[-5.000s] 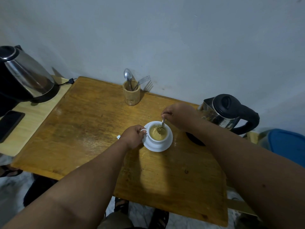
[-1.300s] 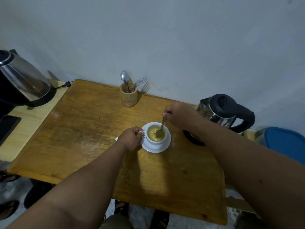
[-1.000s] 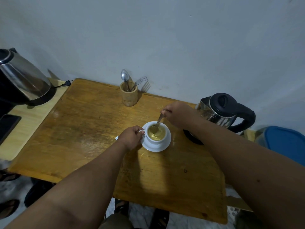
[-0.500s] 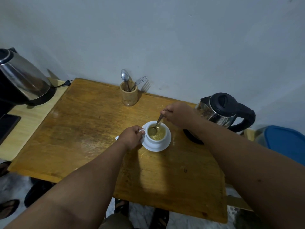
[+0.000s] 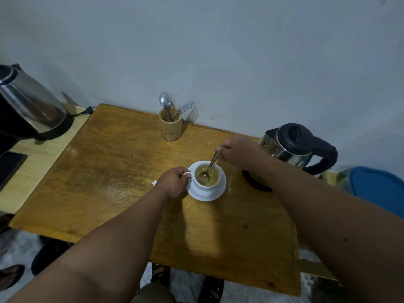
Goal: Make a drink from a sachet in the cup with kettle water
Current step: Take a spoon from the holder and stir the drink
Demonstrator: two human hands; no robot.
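You are looking down at a wooden table (image 5: 122, 176) set against a plain pale wall (image 5: 218, 51). Near the middle of the table a white cup (image 5: 204, 185) stands on a white saucer (image 5: 216, 193), and the cup holds a yellowish-brown drink (image 5: 211, 179). Your left hand (image 5: 173, 182) reaches in from the lower left, its fingers curled closed around the cup's small handle on the cup's left side. Your right hand (image 5: 237, 150) comes in from the right, just above and beyond the cup, with its fingertips pinched on the top of a metal spoon (image 5: 209, 168). The spoon slants down to the left and its bowl sits in the drink. A small white scrap (image 5: 154, 183) lies on the table just left of your left hand; whether it is the sachet cannot be told.

To the right of the cup, partly behind your right forearm, a steel kettle (image 5: 293, 147) with a black lid and black handle stands on its dark base at the table's edge. At the back of the table, near the wall, a wooden holder (image 5: 170, 127) stands upright with a spoon and a fork (image 5: 184, 107) sticking out of it. On a lower, paler surface to the far left sits a second steel kettle (image 5: 30, 106), with a plug (image 5: 87, 110) lying beside it and a dark phone (image 5: 11, 165) at the left edge. A blue lidded container (image 5: 380, 189) shows at the far right
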